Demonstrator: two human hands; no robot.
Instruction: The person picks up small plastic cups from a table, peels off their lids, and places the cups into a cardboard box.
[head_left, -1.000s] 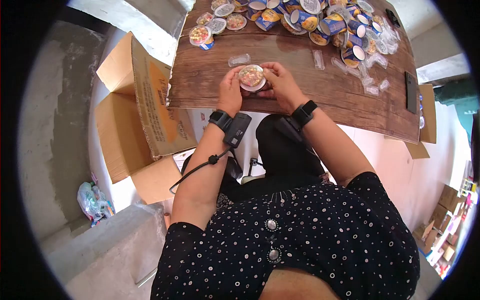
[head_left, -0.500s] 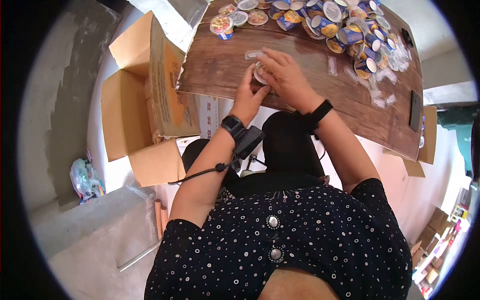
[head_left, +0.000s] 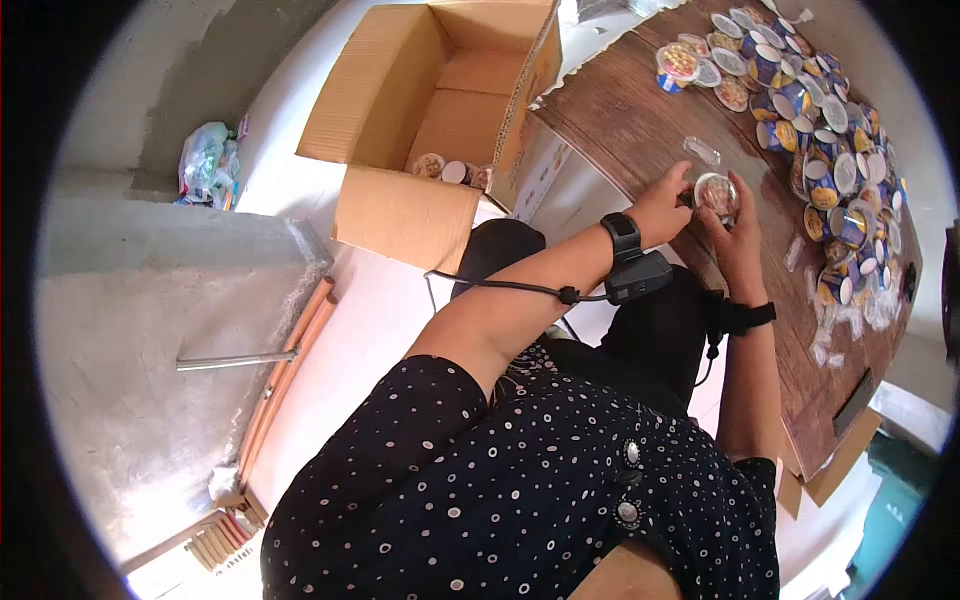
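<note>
A small round cup with a clear lid (head_left: pixel 716 194) is held over the near edge of the brown wooden table (head_left: pixel 625 110). My right hand (head_left: pixel 738 235) is closed round its right side, fingers curled along the rim. At the cup's left side is my left hand (head_left: pixel 662 208), its fingers bent and close to the cup; whether they press on it is unclear. Just beyond the hands lies a clear plastic piece (head_left: pixel 702 151). Farther back stands a cup with colourful contents (head_left: pixel 678 63), beside other lidded cups (head_left: pixel 731 94).
Many blue and yellow cups (head_left: pixel 820 185) are piled at the table's right, with clear plastic pieces (head_left: pixel 827 335) near them. An open cardboard box (head_left: pixel 370 90) left of the table holds a few cups (head_left: pixel 455 173). A dark flat object (head_left: pixel 853 402) lies near the right edge.
The view has turned left, bringing the box's inside into sight. The cup has been raised from the table, and my right hand has moved from over it to its right side.
</note>
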